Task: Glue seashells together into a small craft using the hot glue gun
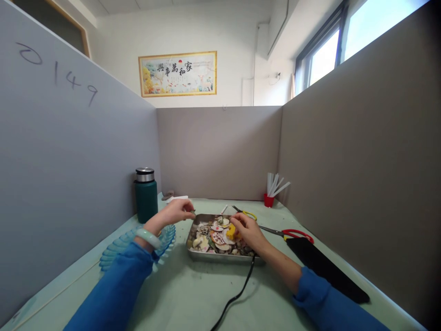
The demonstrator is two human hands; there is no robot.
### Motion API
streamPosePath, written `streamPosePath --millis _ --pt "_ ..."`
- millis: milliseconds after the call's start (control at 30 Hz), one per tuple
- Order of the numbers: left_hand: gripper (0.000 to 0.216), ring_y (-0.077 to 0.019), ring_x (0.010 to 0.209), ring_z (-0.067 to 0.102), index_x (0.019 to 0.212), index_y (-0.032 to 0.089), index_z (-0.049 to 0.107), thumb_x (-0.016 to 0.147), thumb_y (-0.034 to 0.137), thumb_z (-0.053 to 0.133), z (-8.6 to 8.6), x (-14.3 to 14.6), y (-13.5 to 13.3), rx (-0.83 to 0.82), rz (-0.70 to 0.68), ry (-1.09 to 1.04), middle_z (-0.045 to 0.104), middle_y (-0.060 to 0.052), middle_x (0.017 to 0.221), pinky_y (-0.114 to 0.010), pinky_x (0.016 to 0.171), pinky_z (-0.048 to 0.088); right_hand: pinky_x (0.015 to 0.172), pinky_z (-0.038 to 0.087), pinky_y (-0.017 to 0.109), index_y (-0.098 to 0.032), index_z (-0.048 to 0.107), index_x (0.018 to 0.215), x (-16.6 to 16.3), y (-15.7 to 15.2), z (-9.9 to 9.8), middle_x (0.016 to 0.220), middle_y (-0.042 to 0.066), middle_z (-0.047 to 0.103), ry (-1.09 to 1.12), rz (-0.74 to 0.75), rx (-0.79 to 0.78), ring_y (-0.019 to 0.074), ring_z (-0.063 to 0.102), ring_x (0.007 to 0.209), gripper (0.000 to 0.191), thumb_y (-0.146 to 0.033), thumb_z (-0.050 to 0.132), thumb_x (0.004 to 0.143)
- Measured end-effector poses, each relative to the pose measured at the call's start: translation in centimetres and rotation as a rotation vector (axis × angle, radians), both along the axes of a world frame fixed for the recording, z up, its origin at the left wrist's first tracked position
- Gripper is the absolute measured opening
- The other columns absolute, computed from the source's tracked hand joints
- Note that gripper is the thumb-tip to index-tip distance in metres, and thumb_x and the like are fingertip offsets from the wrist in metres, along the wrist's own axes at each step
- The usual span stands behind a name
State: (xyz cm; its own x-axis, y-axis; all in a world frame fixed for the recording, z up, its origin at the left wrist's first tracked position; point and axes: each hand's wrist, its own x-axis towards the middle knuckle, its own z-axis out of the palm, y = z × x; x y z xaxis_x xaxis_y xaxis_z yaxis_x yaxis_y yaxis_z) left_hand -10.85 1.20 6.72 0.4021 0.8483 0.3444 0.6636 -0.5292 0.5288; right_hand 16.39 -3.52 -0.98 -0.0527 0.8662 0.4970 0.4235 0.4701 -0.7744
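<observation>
My left hand [181, 210] is just beyond the back left corner of a metal tray [223, 258]. Its fingertips are pinched around something too small to make out. The tray holds a jumble of small decorative pieces [217, 238], pale, pink and brown, some of them round discs. Over the tray's right side is my right hand [247, 231], thumb and fingers drawn together. Right by those fingertips sits a yellow object [231, 231], partly hidden by the hand. Whatever the right fingers pinch, if anything, is hidden. A black cord [237, 296] runs from the tray's front right edge toward me.
A blue scalloped glass plate [117, 246] lies under my left forearm, near a green bottle [146, 197]. At right are red-handled scissors [298, 234], a black flat strip [327, 269], yellow-handled scissors [250, 214] and a red cup [268, 201] of translucent sticks. Grey partitions [218, 151] enclose the table.
</observation>
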Motion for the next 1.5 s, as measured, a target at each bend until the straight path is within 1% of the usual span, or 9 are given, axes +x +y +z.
streamPosePath --millis 133,267,367,600,833,1133,1200,1333,1500 --pt "0.027 -0.0135 0.057 0.057 0.074 0.016 0.064 0.060 0.038 0.066 -0.4 -1.7 0.3 0.006 0.150 0.134 0.065 -0.002 0.072 -0.023 0.054 0.040 0.050 0.043 0.021 -0.018 0.058 0.085 -0.1 0.2 -0.1 0.062 -0.002 0.058 -0.011 0.005 0.012 0.0121 0.057 0.055 0.028 -0.043 0.045 0.083" --pt "0.030 -0.0150 0.066 0.061 0.087 0.017 0.064 0.066 0.039 0.061 -1.3 -1.0 0.8 -0.022 0.085 0.174 0.067 -0.003 0.082 -0.023 0.058 0.041 0.051 0.043 0.021 -0.018 0.058 0.085 0.0 0.4 -0.3 0.062 -0.002 0.058 -0.021 0.009 0.021 0.0120 0.057 0.056 0.028 -0.042 0.045 0.083" --pt "0.023 -0.0188 0.079 0.060 0.083 0.021 0.066 0.065 0.035 0.062 -1.1 -1.6 0.8 0.104 0.262 0.341 0.067 -0.003 0.088 -0.024 0.063 0.041 0.048 0.042 0.020 -0.018 0.058 0.084 0.0 0.3 -0.2 0.060 -0.002 0.057 -0.022 0.017 0.005 0.0119 0.056 0.054 0.028 -0.043 0.044 0.083" --pt "0.025 -0.0234 0.087 0.061 0.083 0.022 0.068 0.059 0.025 0.062 0.3 -5.2 0.3 -0.051 0.578 0.552 0.067 -0.008 0.097 -0.025 0.066 0.043 0.042 0.038 0.019 -0.018 0.057 0.084 -0.1 0.1 -0.2 0.055 -0.003 0.055 0.003 0.040 -0.047 0.0104 0.052 0.046 0.029 -0.044 0.045 0.083" --pt "0.023 -0.0308 0.093 0.060 0.081 0.019 0.067 0.061 0.013 0.058 -0.5 -6.2 0.9 -0.109 0.765 0.588 0.065 -0.015 0.104 -0.033 0.068 0.046 0.042 0.038 0.018 -0.017 0.057 0.081 -0.1 0.1 -0.2 0.057 -0.002 0.055 0.000 0.035 -0.049 0.0107 0.052 0.048 0.031 -0.046 0.046 0.081" --pt "0.022 -0.0303 0.091 0.059 0.088 0.017 0.065 0.071 0.029 0.056 -0.6 -4.4 0.6 0.056 0.618 0.522 0.064 -0.014 0.098 -0.033 0.068 0.043 0.047 0.038 0.020 -0.018 0.056 0.077 0.0 0.3 -0.2 0.057 -0.003 0.054 -0.062 0.023 0.001 0.0106 0.051 0.050 0.027 -0.040 0.043 0.083" --pt "0.024 -0.0256 0.090 0.059 0.089 0.019 0.065 0.074 0.034 0.053 -0.6 -2.5 0.0 0.106 0.527 0.496 0.065 -0.010 0.096 -0.029 0.068 0.042 0.050 0.038 0.021 -0.018 0.057 0.078 0.0 0.1 0.1 0.058 -0.002 0.055 -0.129 -0.006 0.031 0.0114 0.052 0.053 0.027 -0.038 0.041 0.084" --pt "0.024 -0.0185 0.078 0.060 0.085 0.019 0.065 0.076 0.037 0.051 -1.4 2.3 -1.1 0.178 0.163 0.384 0.067 -0.005 0.083 -0.025 0.066 0.040 0.063 0.039 0.024 -0.019 0.061 0.080 0.3 -0.9 1.5 0.077 0.002 0.062 -0.440 -0.083 0.146 0.0142 0.056 0.070 0.024 -0.034 0.044 0.084" --pt "0.027 -0.0191 0.081 0.060 0.091 0.023 0.065 0.073 0.039 0.056 -3.5 7.0 -2.0 0.218 -0.033 0.479 0.066 -0.004 0.091 -0.024 0.067 0.041 0.067 0.038 0.028 -0.019 0.060 0.090 1.2 -2.0 2.6 0.095 0.008 0.062 -0.828 -0.291 0.067 0.0218 0.056 0.089 0.021 -0.034 0.053 0.077"
